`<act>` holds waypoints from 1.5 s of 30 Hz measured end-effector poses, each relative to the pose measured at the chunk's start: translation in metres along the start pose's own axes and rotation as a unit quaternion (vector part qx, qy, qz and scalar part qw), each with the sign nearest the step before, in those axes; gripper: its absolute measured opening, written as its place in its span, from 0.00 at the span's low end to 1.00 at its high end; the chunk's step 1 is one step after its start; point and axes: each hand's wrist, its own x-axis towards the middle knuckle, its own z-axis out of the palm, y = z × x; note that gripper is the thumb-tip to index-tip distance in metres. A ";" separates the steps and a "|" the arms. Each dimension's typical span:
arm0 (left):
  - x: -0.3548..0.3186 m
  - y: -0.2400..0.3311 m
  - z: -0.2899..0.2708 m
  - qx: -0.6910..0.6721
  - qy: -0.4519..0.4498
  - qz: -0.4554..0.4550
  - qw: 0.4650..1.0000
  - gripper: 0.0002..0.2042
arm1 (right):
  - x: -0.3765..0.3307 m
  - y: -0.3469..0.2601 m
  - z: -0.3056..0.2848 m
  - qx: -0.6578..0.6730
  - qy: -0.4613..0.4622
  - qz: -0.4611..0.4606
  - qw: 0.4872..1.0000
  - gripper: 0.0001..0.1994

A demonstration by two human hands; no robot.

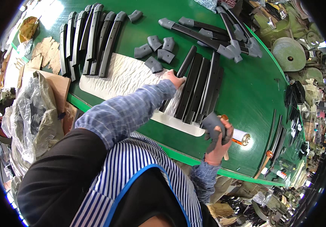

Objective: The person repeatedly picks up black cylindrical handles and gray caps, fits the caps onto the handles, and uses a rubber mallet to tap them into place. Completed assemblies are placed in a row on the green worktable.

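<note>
My left hand (174, 78) is closed around a black bar (187, 60), lifted at a slant at the left end of a row of similar black bars (199, 85). The row lies partly on a white wrinkled sheet (129, 75). Nearer my body, my right hand (220, 142) grips a dark grey elbow-shaped fitting (210, 122), its fingers wrapped round the side. Beside and partly behind that hand lies a white-and-orange can (241, 137). An orange-brown knob and a bit of wooden handle show around the same hand, mostly hidden by it.
Loose grey elbow fittings (154, 43) lie beyond my left hand. Bars with fittings on their ends (94, 34) stand grouped at far left; joined frames (208, 32) lie at far right. Thin black strips (274, 138) and a wooden-handled mallet (264, 162) rest near the table's (246, 98) right edge.
</note>
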 end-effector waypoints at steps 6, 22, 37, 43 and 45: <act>-0.042 -0.029 -0.085 -0.672 -0.324 -0.030 0.665 0.20 | 0.029 0.002 -0.009 -0.014 0.072 0.037 0.997 0.16; -0.121 -0.039 -0.170 -0.744 -0.500 0.091 0.434 0.35 | 0.173 -0.033 0.200 0.614 -0.156 0.081 0.769 0.14; -0.102 -0.032 -0.204 -0.708 -0.400 0.078 0.577 0.32 | 0.173 -0.067 0.249 0.505 -0.115 -0.016 0.855 0.13; -0.126 -0.040 -0.200 -0.722 -0.472 0.074 0.501 0.30 | 0.170 -0.070 0.266 0.521 -0.077 -0.088 0.846 0.12; -0.137 -0.040 -0.201 -0.675 -0.434 0.021 0.597 0.31 | 0.164 -0.070 0.270 0.525 -0.096 -0.075 0.843 0.10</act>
